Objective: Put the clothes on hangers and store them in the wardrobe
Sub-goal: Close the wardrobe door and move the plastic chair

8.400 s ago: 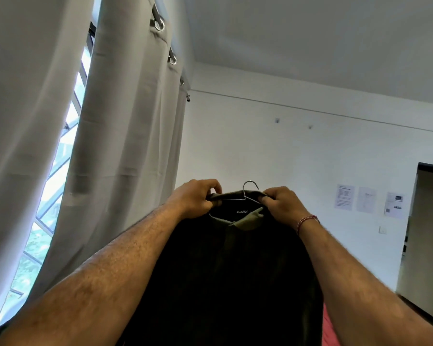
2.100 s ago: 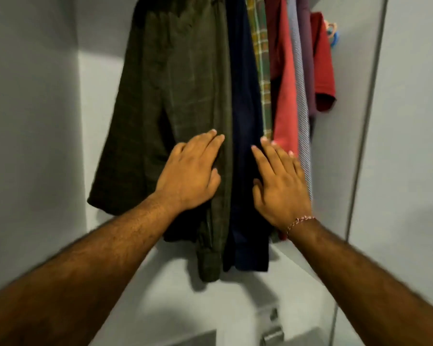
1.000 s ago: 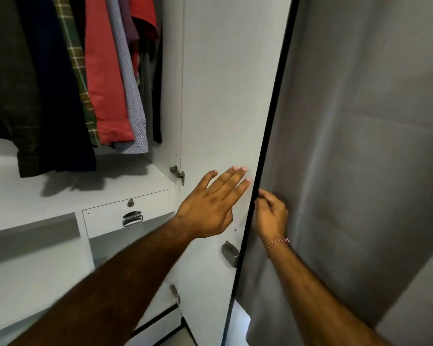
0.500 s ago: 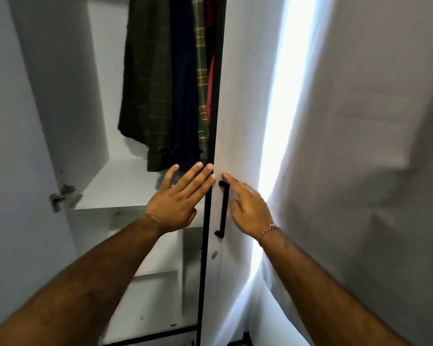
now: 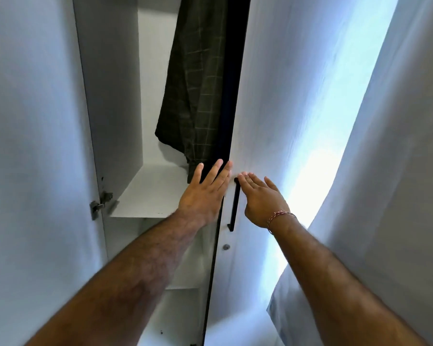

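Both hands are held out flat in front of the wardrobe. Left hand is wide open, its fingers straight and spread a little, pointing up. Its fingertips lie across the dark front edge of the right door, and it holds nothing. Right hand is open too, fingers straight and close together, and it holds nothing. It looks pressed flat on the white face of that door, just beside the top of the black handle, but it is hard to tell if the palm really touches. A thin red and white string is tied round the right wrist.

Inside the wardrobe, the dark green checked shirt hangs down from above. Its hanger is out of view past the top. The shirt's low end hangs just above the white shelf. The right door hides most of what hangs next to it, so only a thin dark strip shows beside the shirt.

On the left, the other door stands open, with a metal hinge near its edge. Below the handle sits a small round keyhole. On the right, a pale curtain hangs beside the wardrobe, and bright light shines between the two
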`<state>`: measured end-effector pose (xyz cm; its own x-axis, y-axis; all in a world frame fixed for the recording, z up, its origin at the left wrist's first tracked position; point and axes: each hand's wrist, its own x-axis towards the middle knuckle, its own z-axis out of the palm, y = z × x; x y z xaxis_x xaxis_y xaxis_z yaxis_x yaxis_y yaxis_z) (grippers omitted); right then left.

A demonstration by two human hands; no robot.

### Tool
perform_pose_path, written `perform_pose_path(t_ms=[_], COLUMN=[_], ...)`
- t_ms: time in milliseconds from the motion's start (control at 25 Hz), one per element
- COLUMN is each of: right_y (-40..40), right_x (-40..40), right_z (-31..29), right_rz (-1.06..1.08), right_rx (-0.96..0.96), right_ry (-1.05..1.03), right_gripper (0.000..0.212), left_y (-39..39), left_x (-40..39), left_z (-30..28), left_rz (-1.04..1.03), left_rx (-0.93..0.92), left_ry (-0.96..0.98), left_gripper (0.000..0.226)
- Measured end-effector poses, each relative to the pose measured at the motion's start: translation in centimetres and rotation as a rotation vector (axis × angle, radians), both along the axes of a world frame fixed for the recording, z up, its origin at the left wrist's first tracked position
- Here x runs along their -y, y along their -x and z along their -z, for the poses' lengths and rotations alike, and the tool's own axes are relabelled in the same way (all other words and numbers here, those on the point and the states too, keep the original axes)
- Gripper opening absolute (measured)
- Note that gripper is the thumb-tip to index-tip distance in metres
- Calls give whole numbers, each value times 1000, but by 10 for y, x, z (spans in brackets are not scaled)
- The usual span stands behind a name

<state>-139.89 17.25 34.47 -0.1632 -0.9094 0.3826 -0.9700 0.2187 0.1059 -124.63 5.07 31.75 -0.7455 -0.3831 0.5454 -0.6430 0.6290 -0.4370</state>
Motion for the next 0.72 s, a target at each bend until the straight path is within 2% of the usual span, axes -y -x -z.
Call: perform_pose_path(t_ms=[280,480,600,720], right_y=[1,1,-11,-44], right_x=[65,71,69,68], right_z=[2,-3,-10,-6], right_rz=[62,99,148,134], right_rx=[64,44,38,-37], right_ry=[-30,-50,-15,162], right_gripper=[83,79,72,70], left_y=[22,20,0,-46], left_x=[62,69,62,49], left_z=[-6,-7,-9,-9], left_rz=[17,83,104,49], left_rx=[3,8,-154,-279], left_ry=[-131,-161,-163,-128], left_gripper=[105,103,95,87])
